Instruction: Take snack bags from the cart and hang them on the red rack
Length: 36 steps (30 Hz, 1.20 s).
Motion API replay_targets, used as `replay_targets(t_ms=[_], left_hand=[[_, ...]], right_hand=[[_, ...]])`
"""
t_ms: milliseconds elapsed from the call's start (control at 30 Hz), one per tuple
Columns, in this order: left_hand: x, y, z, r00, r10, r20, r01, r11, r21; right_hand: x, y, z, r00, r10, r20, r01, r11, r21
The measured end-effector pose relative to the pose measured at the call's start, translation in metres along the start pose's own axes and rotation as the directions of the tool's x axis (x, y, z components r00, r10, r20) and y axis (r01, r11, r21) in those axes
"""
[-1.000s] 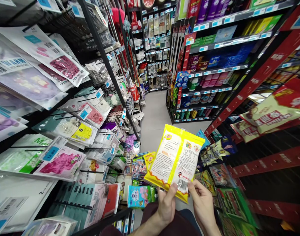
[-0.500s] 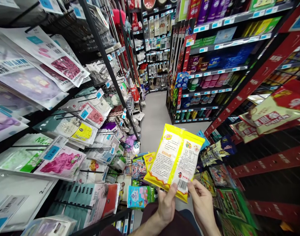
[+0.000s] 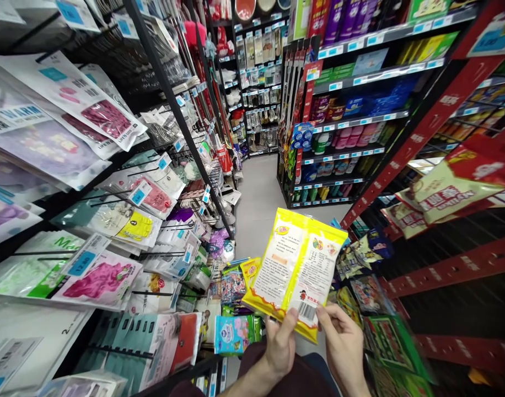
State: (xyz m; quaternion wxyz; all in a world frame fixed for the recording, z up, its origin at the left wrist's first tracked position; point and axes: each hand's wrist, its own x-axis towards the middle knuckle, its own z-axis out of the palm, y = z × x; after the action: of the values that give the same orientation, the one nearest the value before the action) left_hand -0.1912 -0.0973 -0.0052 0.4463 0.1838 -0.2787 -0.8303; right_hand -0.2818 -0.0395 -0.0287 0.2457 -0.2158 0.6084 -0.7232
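Observation:
A yellow and white snack bag (image 3: 296, 270) is held up in front of me, its printed back with a barcode turned towards me. My left hand (image 3: 280, 341) grips its lower edge, with the thumb on the printed side and the fingers hidden behind. At the bag's lower right corner, my right hand (image 3: 344, 342) pinches the edge between thumb and fingers. Just left of the bag, a smaller yellow packet (image 3: 250, 269) and a light blue packet (image 3: 232, 334) are on the left-hand display.
Packaged gloves (image 3: 99, 278) hang on hooks along the left rack. Snack bags (image 3: 446, 193) hang from a red and black rack at the right. Shelves of bottles (image 3: 352, 138) stand ahead, beside a grey floor aisle (image 3: 258, 193).
The view has shifted slightly, so the shelves ahead sit a little further left. Both hands keep their hold on the bag, which has hardly moved.

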Motion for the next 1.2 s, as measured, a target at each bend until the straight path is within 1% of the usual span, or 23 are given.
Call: replay_targets(t_ms=[233,400,633,733,833,900,1000,1200], left_hand=[[0.002,0.006,0.004,1.0,-0.026,0.008,0.026,0.999,-0.046],[0.008,0.006,-0.001,0.995,-0.1,-0.01,0.099,0.99,-0.099],[0.014,0.002,-0.007,0.984,-0.175,0.004,0.173,0.968,-0.18],[0.017,0.001,-0.009,0.969,-0.244,0.031,0.245,0.941,-0.234],[0.02,0.0,-0.01,0.942,-0.327,0.076,0.334,0.893,-0.303],[0.022,-0.001,-0.011,0.929,-0.359,0.093,0.369,0.867,-0.334],[0.023,-0.002,-0.011,0.925,-0.368,0.099,0.379,0.862,-0.336],[0.023,-0.004,-0.009,0.931,-0.35,0.105,0.365,0.876,-0.315]], right_hand=[[0.0,-0.005,0.006,0.997,-0.057,-0.043,0.057,0.998,0.014],[0.001,-0.011,0.011,0.996,-0.078,-0.042,0.078,0.997,0.011],[0.002,-0.013,0.013,0.994,-0.102,-0.037,0.103,0.994,0.025],[0.004,-0.011,0.012,0.994,-0.101,-0.035,0.103,0.994,0.037],[0.006,-0.011,0.012,0.994,-0.101,-0.032,0.103,0.993,0.054],[0.007,-0.011,0.012,0.995,-0.097,-0.028,0.098,0.993,0.063],[0.009,-0.009,0.012,0.995,-0.092,-0.028,0.093,0.994,0.056],[0.009,-0.007,0.008,0.996,-0.089,-0.03,0.09,0.995,0.046]])
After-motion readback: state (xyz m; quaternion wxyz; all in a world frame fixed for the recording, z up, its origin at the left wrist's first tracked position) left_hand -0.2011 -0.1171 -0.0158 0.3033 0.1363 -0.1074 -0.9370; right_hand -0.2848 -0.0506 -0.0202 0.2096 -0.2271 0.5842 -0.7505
